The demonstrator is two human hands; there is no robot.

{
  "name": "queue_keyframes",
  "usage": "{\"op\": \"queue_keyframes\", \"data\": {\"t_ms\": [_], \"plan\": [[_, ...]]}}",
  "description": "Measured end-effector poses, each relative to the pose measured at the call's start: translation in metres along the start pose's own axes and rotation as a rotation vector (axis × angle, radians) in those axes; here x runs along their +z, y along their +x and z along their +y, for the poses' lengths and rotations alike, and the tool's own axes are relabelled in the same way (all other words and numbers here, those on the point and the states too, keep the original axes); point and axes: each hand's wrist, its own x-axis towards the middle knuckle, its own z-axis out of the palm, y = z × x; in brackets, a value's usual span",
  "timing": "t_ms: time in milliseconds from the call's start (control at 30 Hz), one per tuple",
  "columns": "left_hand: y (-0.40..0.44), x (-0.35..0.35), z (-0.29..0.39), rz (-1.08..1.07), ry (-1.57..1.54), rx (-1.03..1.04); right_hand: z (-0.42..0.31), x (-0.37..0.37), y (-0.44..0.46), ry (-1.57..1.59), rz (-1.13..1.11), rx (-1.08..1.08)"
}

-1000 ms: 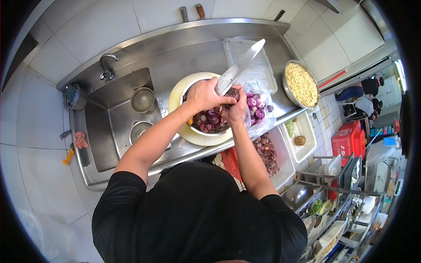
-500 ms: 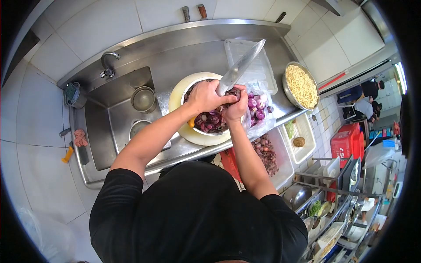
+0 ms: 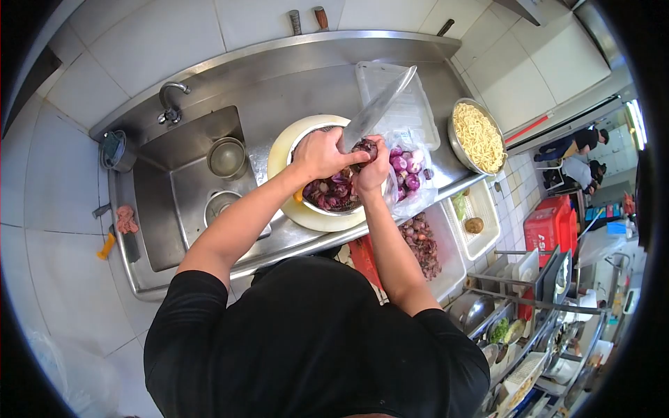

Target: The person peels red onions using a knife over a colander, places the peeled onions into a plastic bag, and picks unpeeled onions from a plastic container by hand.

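Note:
My left hand (image 3: pixel 322 154) is closed round the handle of a large kitchen knife (image 3: pixel 380 104). Its broad blade points up and away to the right. Close beside it, my right hand (image 3: pixel 371 169) grips a dark red onion (image 3: pixel 364 149) against the knife's near end; fingers partly hide it. Both hands are over a bowl (image 3: pixel 311 203) of red onions and skins, which stands on a round cream cutting board (image 3: pixel 280 161). Peeled purple onions (image 3: pixel 405 164) lie in a clear plastic bag just right of my right hand.
A bowl of noodles (image 3: pixel 479 137) stands at the counter's right end, near a translucent lid (image 3: pixel 425 108). The sink (image 3: pixel 162 209) on the left holds metal pots. Below the counter are a bin of onion skins (image 3: pixel 451 268) and a white basket (image 3: pixel 493 216). Two people are far right.
The knife blade has shifted slightly down and left and looks more blurred. Both hands keep nearly the same place and grip. A person in the background has moved.

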Motion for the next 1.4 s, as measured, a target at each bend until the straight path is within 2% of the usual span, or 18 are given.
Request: {"op": "queue_keyframes", "data": {"t_ms": [100,200,300,400,467,567,600,667,700,767,867,967,1000,1100,1233,1267,1367,1400], "plan": [[-0.002,-0.006,0.004,-0.028,0.004,-0.002,0.008,-0.008,0.005,0.011,-0.055,0.002],[-0.006,-0.005,0.003,0.007,0.072,0.044,-0.043,0.019,-0.006,0.208,-0.025,0.418],[-0.009,0.001,-0.004,0.045,0.074,0.076,-0.058,0.016,-0.001,0.195,-0.142,0.672],[-0.009,0.008,-0.009,0.062,-0.036,0.068,-0.036,0.007,0.008,0.242,-0.141,0.746],[-0.01,0.014,-0.009,0.045,-0.119,0.043,0.012,0.007,-0.001,-0.111,0.041,0.187],[-0.008,0.024,-0.004,0.022,-0.231,-0.016,0.041,0.0,0.001,-0.325,0.12,-0.084],[-0.007,0.025,-0.006,0.031,-0.27,-0.046,0.038,0.001,0.004,-0.348,0.077,-0.03],[-0.005,0.033,-0.025,0.047,-0.249,-0.041,0.005,0.011,0.014,0.123,0.035,0.597],[-0.007,0.027,-0.027,0.032,-0.216,0.006,-0.005,0.006,0.021,0.132,-0.088,0.822],[-0.007,0.016,-0.027,-0.026,-0.105,0.064,-0.013,0.005,0.022,0.031,-0.102,0.935],[-0.003,0.029,-0.043,0.018,-0.371,0.08,-0.014,0.004,0.013,0.018,-0.094,0.796],[-0.002,0.025,-0.043,0.022,-0.458,-0.015,-0.076,0.008,-0.002,0.527,-0.302,0.783],[0.002,0.027,-0.047,0.05,-0.554,0.01,-0.045,-0.018,0.006,0.646,-0.541,0.741],[0.003,0.025,-0.044,0.041,-0.59,-0.119,-0.031,-0.021,0.002,0.578,-0.491,0.673],[-0.001,0.028,-0.043,0.148,-0.284,-0.201,-0.028,-0.022,0.01,0.469,-0.436,0.617],[-0.002,0.031,-0.048,0.194,-0.23,-0.186,-0.009,-0.035,0.016,0.488,-0.447,0.635],[-0.019,0.021,-0.023,0.228,-0.328,-0.133,-0.003,-0.032,0.015,0.112,-0.199,0.551],[-0.022,0.023,-0.019,0.212,-0.291,-0.13,-0.003,-0.036,0.013,0.131,-0.207,0.568]]}}
